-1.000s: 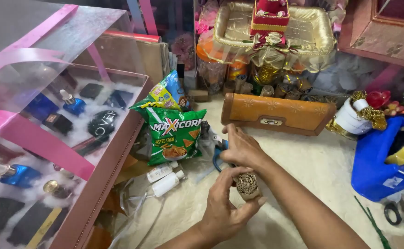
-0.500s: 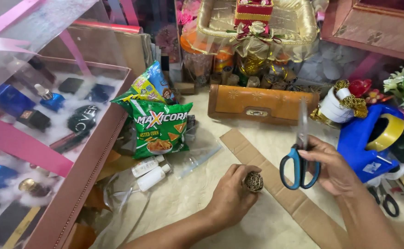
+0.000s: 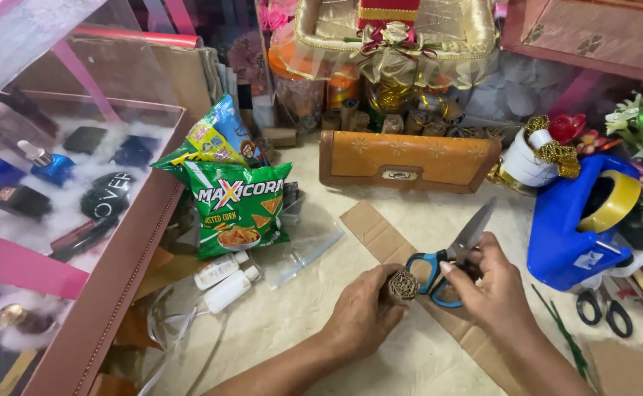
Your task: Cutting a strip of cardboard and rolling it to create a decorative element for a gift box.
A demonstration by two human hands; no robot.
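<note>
My left hand (image 3: 362, 319) grips a small round gold woven ornament (image 3: 402, 286) just above the cloth-covered table. My right hand (image 3: 486, 286) holds blue-handled scissors (image 3: 450, 257), blades closed and pointing up to the right, with the handles close beside the ornament. A long cardboard strip (image 3: 380, 231) lies under both hands, running from the middle toward the lower right.
A green snack bag (image 3: 237, 209) and two small white bottles (image 3: 226, 279) lie to the left. A pink clear-lidded box of cosmetics (image 3: 50, 191) fills the left side. An orange clutch (image 3: 406, 158), a blue tape dispenser (image 3: 582, 224) and black scissors (image 3: 604, 308) sit behind and to the right.
My right hand picked up the blue scissors and has brought them down and left, close to the ornament. My left hand kept its hold on the ornament.
</note>
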